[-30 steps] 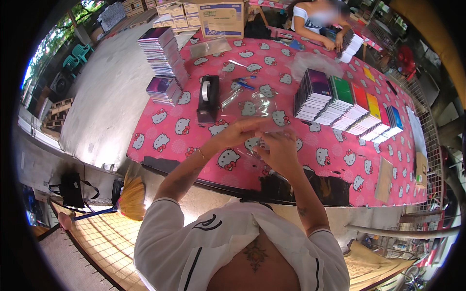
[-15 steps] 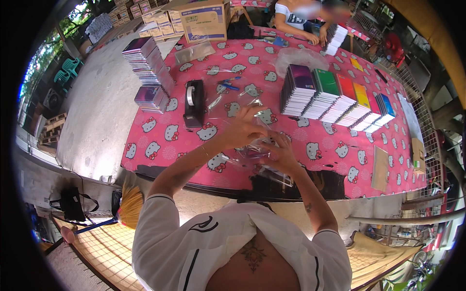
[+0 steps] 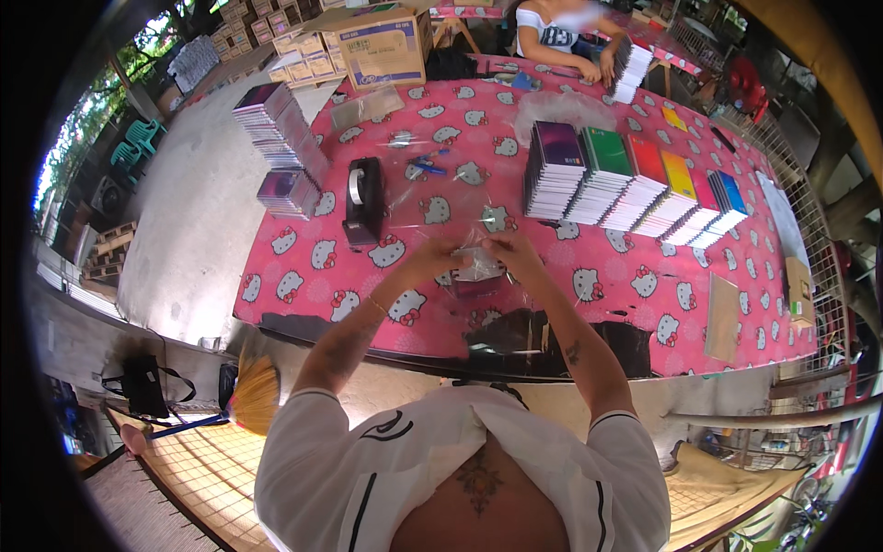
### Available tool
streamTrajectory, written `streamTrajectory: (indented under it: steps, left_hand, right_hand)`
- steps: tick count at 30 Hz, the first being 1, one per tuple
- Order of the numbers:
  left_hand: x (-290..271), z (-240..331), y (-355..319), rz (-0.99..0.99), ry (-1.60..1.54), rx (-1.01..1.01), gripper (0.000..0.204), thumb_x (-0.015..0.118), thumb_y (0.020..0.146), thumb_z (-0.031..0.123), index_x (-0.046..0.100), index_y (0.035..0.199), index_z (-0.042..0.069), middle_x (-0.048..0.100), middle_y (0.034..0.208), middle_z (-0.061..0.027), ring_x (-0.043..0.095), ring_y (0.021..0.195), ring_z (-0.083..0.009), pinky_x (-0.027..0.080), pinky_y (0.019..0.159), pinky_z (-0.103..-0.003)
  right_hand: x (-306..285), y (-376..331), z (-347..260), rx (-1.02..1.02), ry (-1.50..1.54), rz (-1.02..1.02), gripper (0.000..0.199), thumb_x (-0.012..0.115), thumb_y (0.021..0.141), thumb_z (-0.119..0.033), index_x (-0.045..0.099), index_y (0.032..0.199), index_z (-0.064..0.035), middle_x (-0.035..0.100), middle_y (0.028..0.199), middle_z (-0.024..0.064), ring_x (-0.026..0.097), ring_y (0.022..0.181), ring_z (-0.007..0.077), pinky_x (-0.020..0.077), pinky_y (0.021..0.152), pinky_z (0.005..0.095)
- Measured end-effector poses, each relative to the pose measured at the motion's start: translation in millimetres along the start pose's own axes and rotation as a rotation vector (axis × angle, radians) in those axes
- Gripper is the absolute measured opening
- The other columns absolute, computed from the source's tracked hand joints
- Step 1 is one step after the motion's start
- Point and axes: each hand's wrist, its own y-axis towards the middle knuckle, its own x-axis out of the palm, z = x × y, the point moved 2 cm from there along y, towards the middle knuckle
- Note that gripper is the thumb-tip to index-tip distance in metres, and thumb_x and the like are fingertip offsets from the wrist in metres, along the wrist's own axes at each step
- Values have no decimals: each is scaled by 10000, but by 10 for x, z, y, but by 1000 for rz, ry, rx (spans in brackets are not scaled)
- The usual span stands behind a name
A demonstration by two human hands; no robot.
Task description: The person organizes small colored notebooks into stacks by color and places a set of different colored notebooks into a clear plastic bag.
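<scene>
Between my hands lies a clear plastic wrapper (image 3: 480,266) around a purple-covered bundle (image 3: 478,288), near the table's front edge. My left hand (image 3: 439,261) has its fingers closed on the wrapper's left side. At the upper right of the bundle, my right hand (image 3: 516,252) pinches the wrapper's edge. The bundle's lower side is partly hidden by glare on the plastic. A black tape dispenser (image 3: 364,204) stands to the left of my left hand. Blue-handled scissors (image 3: 428,166) lie beyond my hands.
Right of centre stand notebook stacks with purple (image 3: 559,152), green (image 3: 607,156), red, yellow and blue covers. More wrapped notebooks (image 3: 285,138) are piled at the table's left edge. A cardboard box (image 3: 384,51) sits at the back. Across the table, a co-worker's hands (image 3: 598,71) touch a notebook stack.
My left hand has come down and nearer from above the bundle. My right hand has moved up and slightly away, drawing the plastic together over the bundle.
</scene>
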Motion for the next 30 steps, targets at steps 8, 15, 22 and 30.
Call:
streamTrajectory:
  steps: [8, 15, 22, 30]
  left_hand:
    - [330, 452, -490, 359, 766, 597, 538, 765, 849, 238, 604, 1324, 43, 610, 1330, -142, 574, 1242, -346, 348, 1132, -538]
    - [474, 396, -516, 445, 706, 665, 335, 788, 788, 142, 679, 1099, 79, 664, 1084, -103, 642, 1060, -299, 508, 931, -441]
    - [379, 674, -361, 457, 437, 466, 277, 791, 800, 189, 702, 1026, 56, 655, 1018, -111, 641, 943, -306, 511, 729, -407]
    - [416, 693, -499, 547, 1037, 713, 228, 772, 811, 218, 699, 954, 56, 666, 972, -87, 637, 925, -309, 511, 767, -418]
  right_hand:
    - [82, -532, -353, -660, -672, 114, 617, 814, 779, -273, 600, 1324, -80, 628, 1268, 121, 566, 1208, 294, 456, 1002, 435]
    - [126, -457, -199, -767, -682, 160, 297, 792, 759, -99, 715, 1045, -67, 662, 1092, 77, 616, 1034, 296, 508, 862, 413]
    - [149, -403, -269, -663, -637, 150, 278, 808, 738, -166, 715, 995, -109, 660, 1014, 59, 593, 1004, 307, 497, 867, 448]
    - [174, -422, -301, -648, -684, 133, 166, 749, 796, -156, 699, 947, -106, 657, 986, 54, 606, 979, 301, 461, 884, 453]
